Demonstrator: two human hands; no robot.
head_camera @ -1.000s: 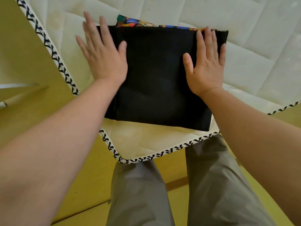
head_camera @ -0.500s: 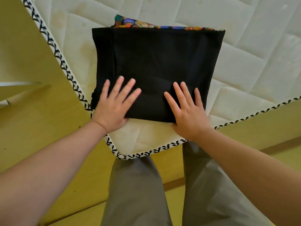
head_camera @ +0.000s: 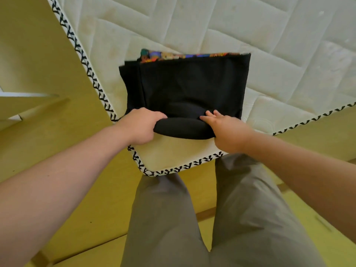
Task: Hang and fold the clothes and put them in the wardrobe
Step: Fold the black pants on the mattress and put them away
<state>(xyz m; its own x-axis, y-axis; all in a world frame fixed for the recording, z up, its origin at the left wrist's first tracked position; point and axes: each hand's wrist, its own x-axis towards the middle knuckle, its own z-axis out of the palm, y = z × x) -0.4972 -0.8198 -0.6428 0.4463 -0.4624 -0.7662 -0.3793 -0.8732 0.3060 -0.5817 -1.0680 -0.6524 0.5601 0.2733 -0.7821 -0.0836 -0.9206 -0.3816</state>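
1. The left hand (head_camera: 141,126) is closed around the near edge of the folded black garment (head_camera: 192,83), which is lifted into a roll.
2. The right hand (head_camera: 225,132) grips the same raised edge at its right end, with the fingers over the top.
3. The garment lies near the corner of the bare mattress (head_camera: 212,26).
4. A multicoloured fabric (head_camera: 173,55) shows along its far edge.
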